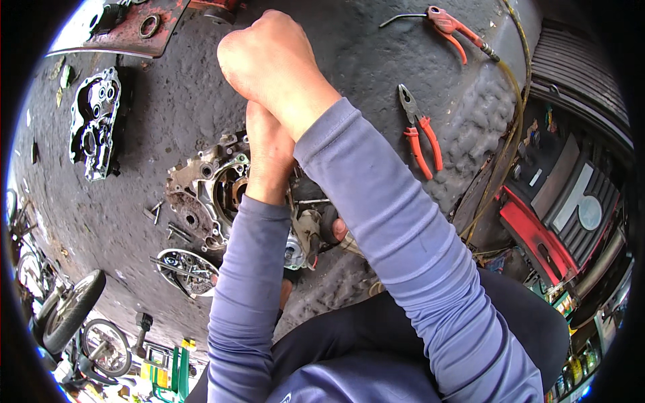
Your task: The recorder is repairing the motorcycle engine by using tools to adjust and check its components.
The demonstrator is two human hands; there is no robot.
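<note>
My right hand [269, 60] is closed in a fist beyond the engine casing. Its fingers are turned away, so what it may hold is hidden. Crossing beneath the right wrist is my left hand [266, 127], whose fingers are out of sight behind the right one. Below my hands, a greasy metal engine casing [213, 188] with a round opening lies on the dark floor, partly covered by my left forearm. Pliers with red handles [422, 134] lie to the right of my right sleeve.
An air blow gun [449, 30] on a yellowish hose [519, 114] lies at the far right. Left are another casing half [97, 124], loose bolts [156, 211] and an oval dish [188, 270] of small parts. A red metal tray [144, 43] sits far left; motorcycle wheels [75, 309] stand lower left.
</note>
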